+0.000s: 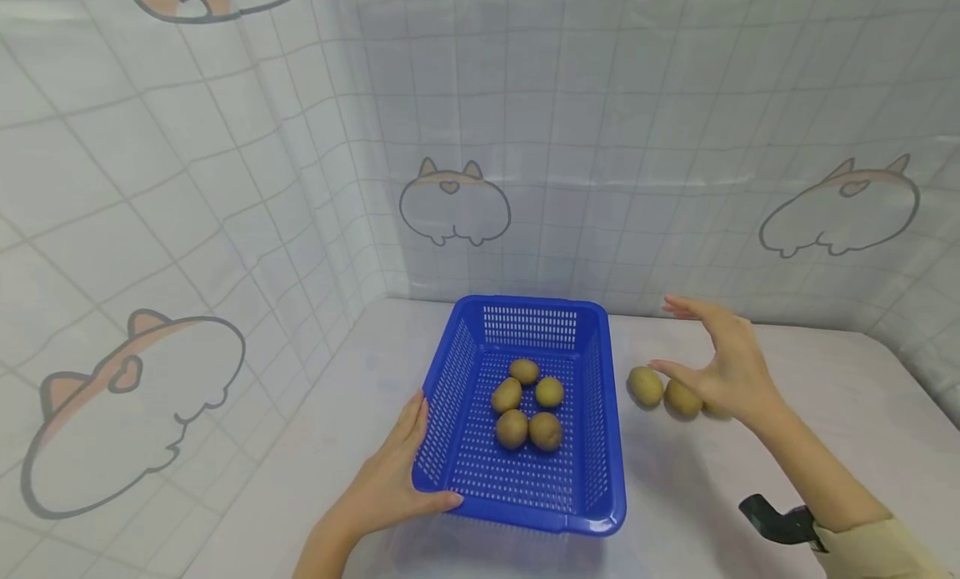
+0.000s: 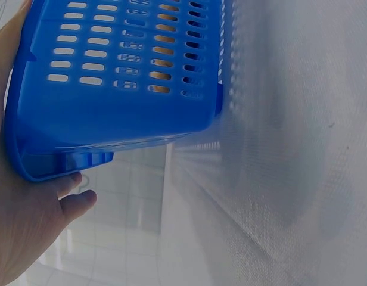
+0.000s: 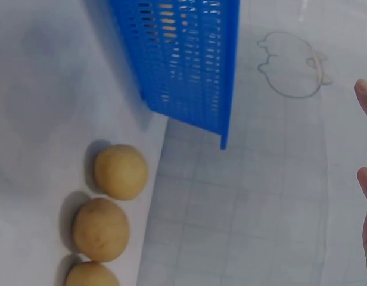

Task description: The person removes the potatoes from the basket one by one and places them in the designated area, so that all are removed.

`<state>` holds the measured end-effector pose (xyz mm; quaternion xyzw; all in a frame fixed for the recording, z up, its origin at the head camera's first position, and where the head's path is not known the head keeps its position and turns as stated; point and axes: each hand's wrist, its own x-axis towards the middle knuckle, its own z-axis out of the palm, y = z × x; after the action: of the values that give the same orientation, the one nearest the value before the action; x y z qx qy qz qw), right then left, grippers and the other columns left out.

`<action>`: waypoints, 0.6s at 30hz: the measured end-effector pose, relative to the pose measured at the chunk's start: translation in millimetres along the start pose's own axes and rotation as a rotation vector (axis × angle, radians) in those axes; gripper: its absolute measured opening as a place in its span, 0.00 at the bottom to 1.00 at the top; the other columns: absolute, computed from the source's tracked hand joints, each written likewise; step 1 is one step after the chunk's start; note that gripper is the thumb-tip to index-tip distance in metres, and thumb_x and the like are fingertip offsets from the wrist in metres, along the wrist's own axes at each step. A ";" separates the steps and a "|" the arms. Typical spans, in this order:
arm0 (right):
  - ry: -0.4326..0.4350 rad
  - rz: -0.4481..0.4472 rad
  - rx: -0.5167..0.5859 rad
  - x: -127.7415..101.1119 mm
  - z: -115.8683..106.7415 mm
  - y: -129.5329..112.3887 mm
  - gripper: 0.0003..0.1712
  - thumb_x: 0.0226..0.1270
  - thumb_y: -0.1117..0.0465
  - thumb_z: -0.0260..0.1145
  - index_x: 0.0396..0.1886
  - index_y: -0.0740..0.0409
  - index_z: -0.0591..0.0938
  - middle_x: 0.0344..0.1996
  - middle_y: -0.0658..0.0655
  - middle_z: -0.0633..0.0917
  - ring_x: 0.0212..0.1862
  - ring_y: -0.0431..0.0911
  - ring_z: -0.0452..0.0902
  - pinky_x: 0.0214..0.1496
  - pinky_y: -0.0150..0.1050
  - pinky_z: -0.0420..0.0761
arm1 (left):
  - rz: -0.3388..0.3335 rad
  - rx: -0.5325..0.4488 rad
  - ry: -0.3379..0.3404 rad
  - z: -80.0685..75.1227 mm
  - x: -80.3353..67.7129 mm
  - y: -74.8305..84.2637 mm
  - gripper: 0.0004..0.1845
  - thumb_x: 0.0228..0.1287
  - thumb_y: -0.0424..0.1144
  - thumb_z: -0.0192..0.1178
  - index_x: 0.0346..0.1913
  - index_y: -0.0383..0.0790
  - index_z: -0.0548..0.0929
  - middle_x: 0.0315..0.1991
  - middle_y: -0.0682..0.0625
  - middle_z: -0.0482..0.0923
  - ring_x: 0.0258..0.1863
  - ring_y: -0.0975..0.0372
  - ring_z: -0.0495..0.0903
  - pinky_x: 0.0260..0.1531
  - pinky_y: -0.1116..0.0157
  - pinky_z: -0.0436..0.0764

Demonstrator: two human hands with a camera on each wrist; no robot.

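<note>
**Reaching for the kiwis beside the basket**

I am holding the basket (image 1: 525, 412) steady with my left hand (image 1: 390, 479), thumb lying along the near rim and fingers curled against its left wall and under the corner. My right hand (image 1: 720, 362) is hovering over the loose kiwis (image 1: 647, 386) on the table (image 1: 750, 479), fingers spread and relaxed, gripping nothing.

Those kiwis are lying in a short row just right of the basket (three show in the wrist view, the farthest mostly hidden behind my palm in the head view). Five more are sitting together in the middle of the basket floor.

I am judging each kiwi as light, firm with a little give, and fuzzy enough not to slip, though round enough to roll. A soft pinch across the middle looks best, thumb on one side and fingers opposite.

They are nearly round, so a long axis is hard to tell; the row itself is running left to right. The basket's long axis is pointing away from me, toward the back wall.
</note>
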<state>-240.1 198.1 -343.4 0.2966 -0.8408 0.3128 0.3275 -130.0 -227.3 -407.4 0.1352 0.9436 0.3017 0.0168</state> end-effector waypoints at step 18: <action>-0.070 -0.029 0.053 24.9 18.3 -30.7 0.51 0.34 0.62 0.85 0.64 0.57 0.73 0.52 0.58 0.82 0.55 0.52 0.74 0.56 0.53 0.62 | -0.019 -0.002 -0.021 -0.9 0.2 0.8 0.69 0.43 0.66 0.70 0.76 0.36 0.37 0.77 0.49 0.27 0.75 0.54 0.36 0.67 0.46 0.54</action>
<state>-240.3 158.3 -325.7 0.3281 -0.8388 0.3196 0.2943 -130.1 -227.2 -406.2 0.1294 0.9443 0.3010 0.0297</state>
